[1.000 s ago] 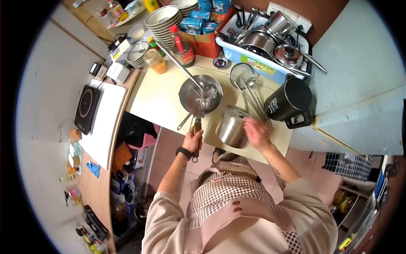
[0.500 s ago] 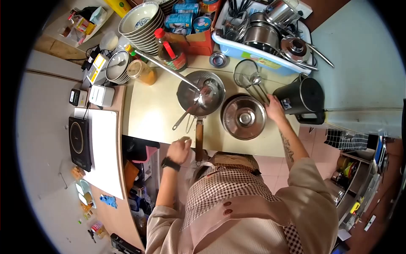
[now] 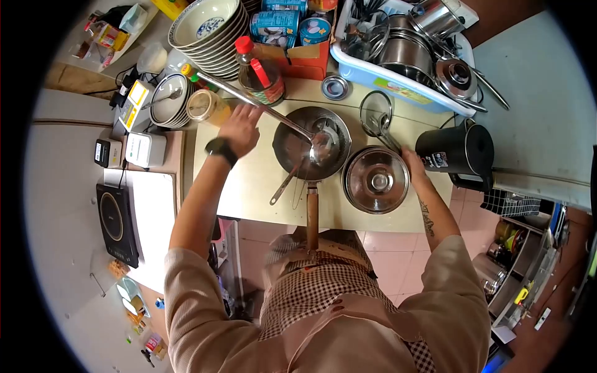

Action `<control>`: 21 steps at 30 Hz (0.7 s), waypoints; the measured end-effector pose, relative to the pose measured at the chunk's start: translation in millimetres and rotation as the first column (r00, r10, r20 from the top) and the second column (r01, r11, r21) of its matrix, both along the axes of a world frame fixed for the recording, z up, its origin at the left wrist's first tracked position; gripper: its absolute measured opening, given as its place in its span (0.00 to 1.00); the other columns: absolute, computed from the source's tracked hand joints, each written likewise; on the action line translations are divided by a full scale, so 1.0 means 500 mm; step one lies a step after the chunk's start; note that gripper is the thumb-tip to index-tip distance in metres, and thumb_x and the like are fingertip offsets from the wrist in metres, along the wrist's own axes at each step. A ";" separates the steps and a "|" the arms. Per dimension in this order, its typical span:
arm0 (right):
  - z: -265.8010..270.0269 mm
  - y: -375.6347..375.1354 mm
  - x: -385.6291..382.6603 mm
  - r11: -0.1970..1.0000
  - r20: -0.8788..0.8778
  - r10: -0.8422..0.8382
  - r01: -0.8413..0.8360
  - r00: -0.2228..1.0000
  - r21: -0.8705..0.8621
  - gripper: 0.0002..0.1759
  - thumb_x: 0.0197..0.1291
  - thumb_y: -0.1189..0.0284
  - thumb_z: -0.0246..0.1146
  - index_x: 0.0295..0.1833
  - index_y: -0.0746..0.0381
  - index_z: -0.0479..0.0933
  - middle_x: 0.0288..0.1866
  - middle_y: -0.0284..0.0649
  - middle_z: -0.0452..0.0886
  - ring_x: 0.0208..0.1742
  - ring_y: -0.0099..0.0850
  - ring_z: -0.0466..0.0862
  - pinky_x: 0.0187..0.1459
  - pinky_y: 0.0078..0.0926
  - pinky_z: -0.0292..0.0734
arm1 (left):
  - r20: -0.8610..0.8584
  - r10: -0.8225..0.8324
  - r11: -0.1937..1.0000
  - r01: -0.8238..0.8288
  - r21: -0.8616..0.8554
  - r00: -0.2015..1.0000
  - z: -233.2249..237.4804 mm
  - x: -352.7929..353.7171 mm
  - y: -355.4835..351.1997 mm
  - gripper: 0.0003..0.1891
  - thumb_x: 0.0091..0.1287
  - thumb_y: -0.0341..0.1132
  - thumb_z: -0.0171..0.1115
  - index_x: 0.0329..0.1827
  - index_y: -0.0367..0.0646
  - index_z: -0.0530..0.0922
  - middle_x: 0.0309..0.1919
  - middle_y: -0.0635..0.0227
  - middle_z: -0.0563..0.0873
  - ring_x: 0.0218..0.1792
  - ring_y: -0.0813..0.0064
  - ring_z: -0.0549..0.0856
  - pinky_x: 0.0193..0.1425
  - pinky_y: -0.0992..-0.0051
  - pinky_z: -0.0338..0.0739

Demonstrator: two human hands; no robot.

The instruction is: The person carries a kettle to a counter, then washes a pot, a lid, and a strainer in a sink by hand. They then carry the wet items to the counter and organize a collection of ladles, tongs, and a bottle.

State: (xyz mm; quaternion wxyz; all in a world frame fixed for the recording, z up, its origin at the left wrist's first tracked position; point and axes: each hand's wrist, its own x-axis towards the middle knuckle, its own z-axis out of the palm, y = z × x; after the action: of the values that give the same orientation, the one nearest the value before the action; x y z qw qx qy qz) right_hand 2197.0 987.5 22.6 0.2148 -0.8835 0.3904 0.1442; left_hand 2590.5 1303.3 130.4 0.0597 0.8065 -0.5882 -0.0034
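My left hand (image 3: 239, 127) hovers with fingers spread over the cream counter (image 3: 242, 174), just left of the long ladle handle (image 3: 249, 99) and next to a jar of orange stuff (image 3: 207, 105). The ladle's bowl rests in a steel frying pan (image 3: 298, 140), whose wooden handle (image 3: 312, 214) points toward me. My right hand (image 3: 413, 160) grips the right rim of a lidded steel pot (image 3: 375, 180) that stands right of the pan.
A black kettle (image 3: 457, 149) stands right of the pot, and a wire strainer (image 3: 376, 112) lies behind it. A blue basin (image 3: 373, 71) of steel pots, a sauce bottle (image 3: 258, 71), stacked bowls (image 3: 208, 28) and cans crowd the back. An induction hob (image 3: 115, 221) sits on the left shelf.
My left hand let go of the pan's wooden handle and moved up to the ladle handle. My right hand set the tilted pot upright and stays on its rim.
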 end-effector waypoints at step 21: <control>0.605 0.286 0.379 0.378 -0.613 0.742 -0.925 0.273 0.044 0.09 0.44 0.71 0.69 0.35 0.56 0.88 0.33 0.38 0.87 0.39 0.37 0.86 0.33 0.37 0.75 | 0.333 -0.313 0.831 0.087 0.550 0.889 0.254 -0.154 -0.098 0.10 0.63 0.34 0.56 0.37 0.48 0.87 0.41 0.66 0.88 0.50 0.65 0.83 0.59 0.66 0.70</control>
State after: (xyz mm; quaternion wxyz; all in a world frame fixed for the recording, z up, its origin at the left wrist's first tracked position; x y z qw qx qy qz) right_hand 2386.5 1130.3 325.3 -0.1630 -0.8929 -0.0825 0.4115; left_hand 2513.6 1254.3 257.4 -0.2860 0.7067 -0.6471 0.0003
